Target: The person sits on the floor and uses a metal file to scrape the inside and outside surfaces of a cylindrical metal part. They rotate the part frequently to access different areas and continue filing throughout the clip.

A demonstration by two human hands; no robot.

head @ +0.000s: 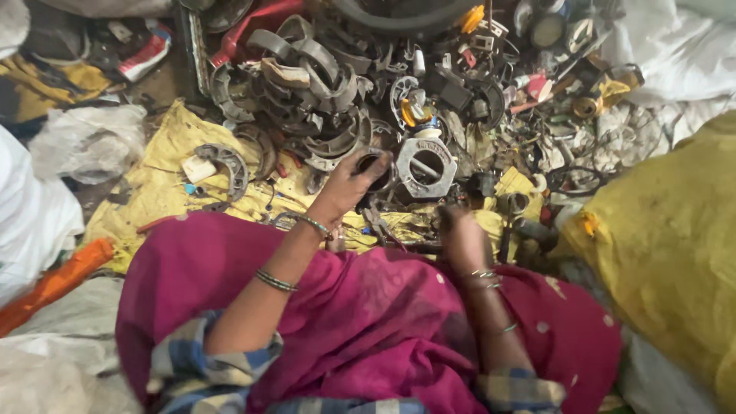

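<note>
A view straight down from the head of a person seated on the floor, with a magenta cloth (383,322) draped over the lap and checked sleeves at the elbows. Both forearms wear thin bangles.

The left hand (349,188) reaches forward, and its grip is closed around a small dark ring-shaped metal part (376,165), held just above the scrap at the near edge of the pile. Just to the right of that part, touching or nearly touching it, lies a large grey metal collar with a round hole (426,165).

The right hand (460,234) is lower and closer to the body, resting at the edge of the lap among small dark pieces. It is blurred, so I cannot tell whether its grip is open or closed, or whether it holds anything.

Beyond the hands spreads a dense heap of scrap metal (322,92): curved grey brake-shoe shapes, rings, brackets and wires, mixed with small coloured bits. The heap sits partly on a crumpled yellow sheet (153,184) on the floor. A single curved shoe (226,165) lies apart on that sheet, to the left of the left hand. A yellow sack (667,245) bulges at the right, white sacks (34,215) lie at the left, and an orange object (54,284) lies at lower left.
</note>
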